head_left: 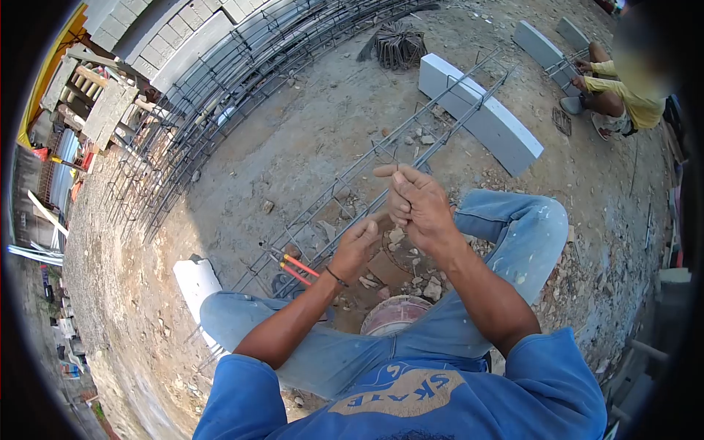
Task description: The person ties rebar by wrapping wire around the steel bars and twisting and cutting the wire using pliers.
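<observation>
A long rebar cage [341, 189] runs diagonally in front of my knees, its far end resting on a pale block [480, 114]. Above its near bars is my left hand [357, 249], fingers curled together; what they hold, if anything, is too small to tell. My right hand [419, 204] is raised over the cage, thumb and fingers pinched on a thin wire [397, 157], with the index finger stretched to the left. Pliers with red-orange handles [297, 269] lie on the near part of the cage, left of my left hand.
Stacked rebar cages [220, 88] lie at the upper left, beside grey blocks [172, 40]. A bundle of bent stirrups [398, 45] sits at the top. Another person [623, 99] squats at the upper right. A white block [196, 287] stands by my left knee, with rubble [433, 287] between my legs.
</observation>
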### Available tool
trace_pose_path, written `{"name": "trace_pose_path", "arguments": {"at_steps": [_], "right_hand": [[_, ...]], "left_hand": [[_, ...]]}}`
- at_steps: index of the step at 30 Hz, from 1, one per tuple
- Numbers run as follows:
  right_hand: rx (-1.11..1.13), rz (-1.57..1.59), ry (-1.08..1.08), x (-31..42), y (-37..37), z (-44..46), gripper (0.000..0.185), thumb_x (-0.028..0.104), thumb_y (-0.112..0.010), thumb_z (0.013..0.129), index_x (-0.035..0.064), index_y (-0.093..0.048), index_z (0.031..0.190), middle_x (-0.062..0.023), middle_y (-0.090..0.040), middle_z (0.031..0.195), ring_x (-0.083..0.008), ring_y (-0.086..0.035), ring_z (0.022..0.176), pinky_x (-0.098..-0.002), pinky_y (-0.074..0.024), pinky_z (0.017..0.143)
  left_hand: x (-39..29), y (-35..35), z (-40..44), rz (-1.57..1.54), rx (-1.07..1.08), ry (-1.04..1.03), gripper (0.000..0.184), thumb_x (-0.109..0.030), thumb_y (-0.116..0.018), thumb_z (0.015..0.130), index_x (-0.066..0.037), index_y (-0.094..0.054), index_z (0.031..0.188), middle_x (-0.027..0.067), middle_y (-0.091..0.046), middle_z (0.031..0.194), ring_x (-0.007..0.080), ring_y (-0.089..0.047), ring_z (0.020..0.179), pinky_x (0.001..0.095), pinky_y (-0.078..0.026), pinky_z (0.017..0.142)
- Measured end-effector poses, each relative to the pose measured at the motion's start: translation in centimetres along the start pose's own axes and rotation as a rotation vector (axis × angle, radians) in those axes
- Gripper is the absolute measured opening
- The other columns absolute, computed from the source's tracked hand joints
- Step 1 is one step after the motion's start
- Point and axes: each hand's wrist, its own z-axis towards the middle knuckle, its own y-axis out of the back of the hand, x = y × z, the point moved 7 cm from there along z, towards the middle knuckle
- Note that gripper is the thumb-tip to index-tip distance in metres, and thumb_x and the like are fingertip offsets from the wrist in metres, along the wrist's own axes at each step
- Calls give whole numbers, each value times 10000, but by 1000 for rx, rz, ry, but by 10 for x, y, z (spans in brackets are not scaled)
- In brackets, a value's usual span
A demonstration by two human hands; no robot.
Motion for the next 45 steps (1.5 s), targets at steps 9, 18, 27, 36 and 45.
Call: {"name": "trace_pose_path", "arguments": {"at_steps": [9, 18, 27, 36, 45], "right_hand": [[324, -1134, -95, -91, -31, -25, 161, 149, -568, 953, 8, -607, 887, -230, -572, 722, -392, -547, 680, -445, -435, 661], [432, -806, -595, -145, 20, -79, 217, 160, -569, 968, 2, -704, 1028, -84, -687, 765, -180, -606, 721, -382, -458, 675], [278, -1032, -780, -147, 22, -64, 213, 43, -554, 945, -12, -721, 1066, -135, -747, 970, -172, -657, 872, -322, -500, 813], [170, -924, -843, -162, 55, -65, 188, 76, -550, 958, -40, -695, 936, -86, -707, 838, -150, -645, 782, -302, -502, 702], [40, -387, -531, -165, 23, -44, 198, 248, -571, 1016, 52, -593, 1002, -11, -577, 759, -79, -541, 699, -280, -522, 658]], "left_hand": [[-80, 69, -12, -128, 17, 182, 611, -460, -421, 1045, 76, -537, 1314, 181, -706, 1122, 256, -674, 1079, 392, -511, 993], [31, 60, -39, -687, 82, 622, 435, -293, -520, 1036, 75, -564, 1265, 47, -708, 810, 184, -718, 902, 352, -581, 877], [17, 72, -24, -350, -172, 381, 380, -257, -530, 1036, 78, -583, 1207, 174, -685, 1109, 234, -679, 1046, 322, -565, 895], [10, 66, -11, -99, -50, 227, 290, -223, -619, 990, 37, -635, 1118, 141, -702, 1017, 214, -701, 949, 329, -587, 820], [17, 94, -3, 46, -468, 33, 122, -50, -624, 956, 53, -617, 1020, 168, -723, 957, 206, -714, 875, 315, -591, 793]]}}
